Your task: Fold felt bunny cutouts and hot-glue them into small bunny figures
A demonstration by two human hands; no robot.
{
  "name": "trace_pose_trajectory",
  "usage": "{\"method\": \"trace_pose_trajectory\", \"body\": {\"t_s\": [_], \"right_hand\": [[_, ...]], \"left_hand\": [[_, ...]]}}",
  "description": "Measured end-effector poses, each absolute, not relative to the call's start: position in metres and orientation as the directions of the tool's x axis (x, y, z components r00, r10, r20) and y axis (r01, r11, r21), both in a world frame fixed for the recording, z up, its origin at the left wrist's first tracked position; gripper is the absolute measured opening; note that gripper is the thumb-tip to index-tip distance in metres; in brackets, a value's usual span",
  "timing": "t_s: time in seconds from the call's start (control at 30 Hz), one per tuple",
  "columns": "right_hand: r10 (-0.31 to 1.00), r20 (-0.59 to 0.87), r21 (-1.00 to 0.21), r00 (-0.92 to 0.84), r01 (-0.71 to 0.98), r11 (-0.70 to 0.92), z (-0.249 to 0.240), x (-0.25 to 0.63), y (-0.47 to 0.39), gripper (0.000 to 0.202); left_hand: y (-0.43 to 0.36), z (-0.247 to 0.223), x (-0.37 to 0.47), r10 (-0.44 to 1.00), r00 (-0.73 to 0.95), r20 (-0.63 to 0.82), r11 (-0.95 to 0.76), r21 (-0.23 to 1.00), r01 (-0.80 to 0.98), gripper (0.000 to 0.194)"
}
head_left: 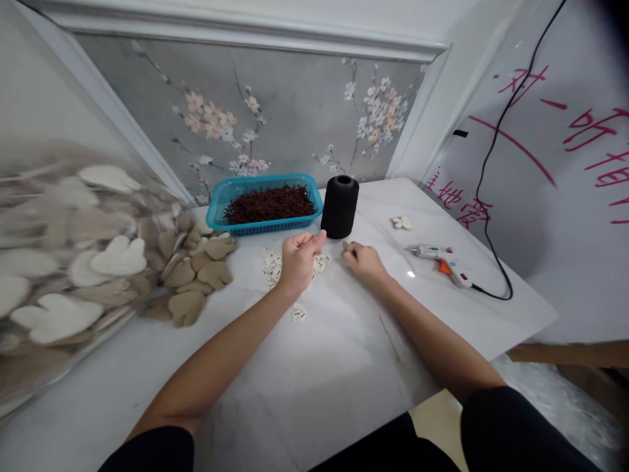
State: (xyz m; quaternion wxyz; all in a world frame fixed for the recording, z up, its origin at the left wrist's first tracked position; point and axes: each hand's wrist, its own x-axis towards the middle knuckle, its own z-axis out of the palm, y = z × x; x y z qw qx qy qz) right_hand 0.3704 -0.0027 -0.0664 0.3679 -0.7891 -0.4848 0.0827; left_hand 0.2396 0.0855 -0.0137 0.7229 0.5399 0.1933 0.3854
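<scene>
My left hand is closed, thumb pressed on the curled fingers, above a pile of small white pieces with dark marks. Whatever it pinches is too small to make out. To its right, my right hand is also closed, its fingertips together around something small and pale that I cannot identify. Just behind the hands stands a black thread cone. A blue basket of thin dark-red strands sits at the back, left of the cone.
Beige and white padded shapes spill from a clear plastic bag at the left. A glue gun with a black cord lies at the right. Near the back is a small white flower-like piece. A wall borders the table's back.
</scene>
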Motion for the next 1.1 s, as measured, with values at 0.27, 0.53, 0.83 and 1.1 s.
{"method": "trace_pose_trajectory", "body": {"t_s": [0.27,0.53,0.83,1.1], "right_hand": [[0.823,0.306,-0.921,0.478,0.368,0.128,-0.044,0.363,-0.021,0.036],[0.863,0.386,-0.894,0.326,0.362,0.263,-0.014,0.347,-0.045,0.033],[0.895,0.434,-0.760,0.103,0.576,0.302,0.011,0.316,-0.065,0.023],[0.848,0.529,-0.566,-0.026,0.734,0.376,0.015,0.292,-0.074,0.019]], "left_hand": [[0.088,-0.007,0.234,0.474,0.874,-0.108,0.019,0.994,0.112,0.070],[0.059,0.022,0.217,0.473,0.879,0.060,-0.123,0.992,-0.002,0.038],[0.053,0.034,0.166,0.658,0.752,-0.023,0.054,0.998,-0.017,0.040],[0.053,0.028,0.138,0.742,0.671,-0.019,0.044,0.999,-0.021,0.035]]}}
